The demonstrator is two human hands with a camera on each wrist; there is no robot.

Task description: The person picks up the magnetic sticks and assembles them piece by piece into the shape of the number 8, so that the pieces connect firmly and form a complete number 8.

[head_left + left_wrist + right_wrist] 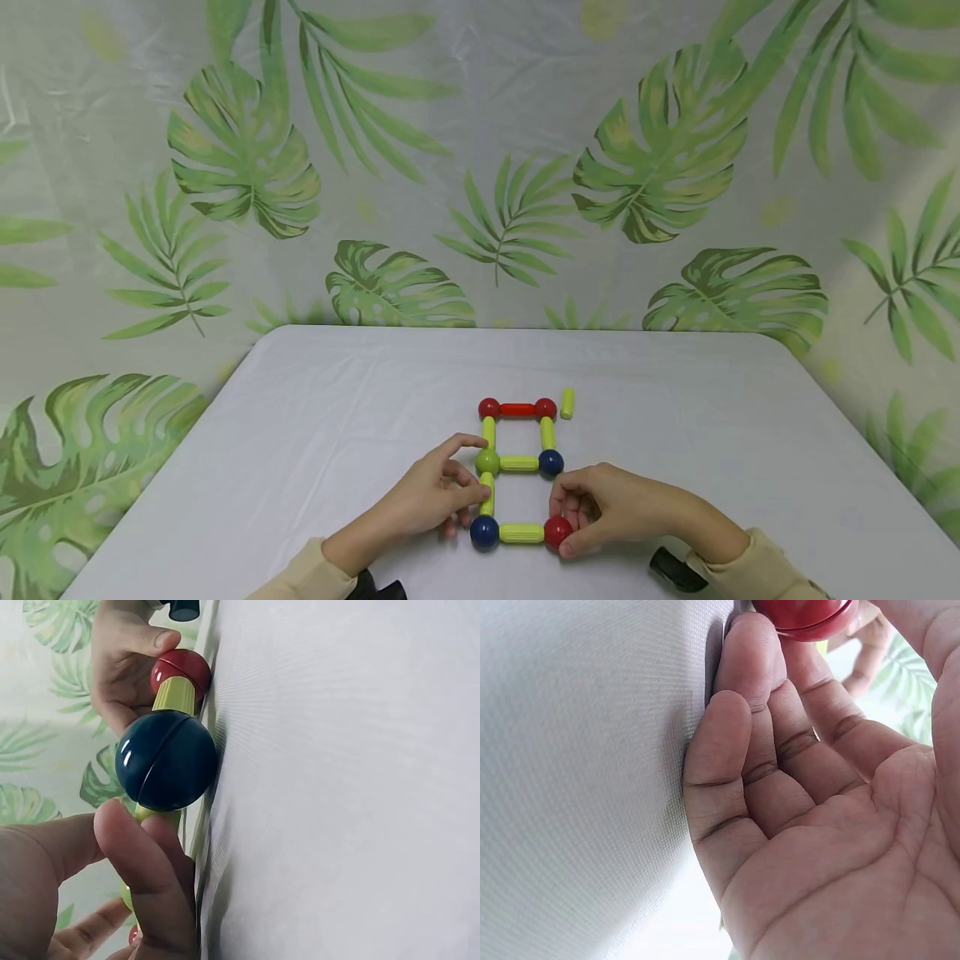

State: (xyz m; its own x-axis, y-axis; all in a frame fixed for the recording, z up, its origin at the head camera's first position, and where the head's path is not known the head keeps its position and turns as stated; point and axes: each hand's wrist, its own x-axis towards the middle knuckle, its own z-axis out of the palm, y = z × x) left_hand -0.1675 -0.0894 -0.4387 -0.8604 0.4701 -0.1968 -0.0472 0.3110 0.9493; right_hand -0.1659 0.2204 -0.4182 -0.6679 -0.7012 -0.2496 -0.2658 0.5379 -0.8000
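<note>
A flat ladder-like frame of magnetic balls and rods lies on the table. My left hand point(435, 492) pinches the lower-left yellow-green rod point(487, 505) between thumb and fingers, its index finger reaching to the green ball point(487, 461). Below that rod sits a blue ball point(166, 760), joined by another yellow-green rod point(521, 533) to a red ball point(556, 531). My right hand point(618, 504) holds this red ball between thumb and index finger, the other fingers curled in beneath. A second blue ball point(551, 463) lies just above the right fingertips.
The frame's far end has two red balls point(489, 407) joined by a red rod point(517, 409). A loose yellow-green rod point(567, 403) lies beside its far right corner. White cloth covers the table point(337, 392); a leaf-patterned sheet point(510, 167) hangs behind.
</note>
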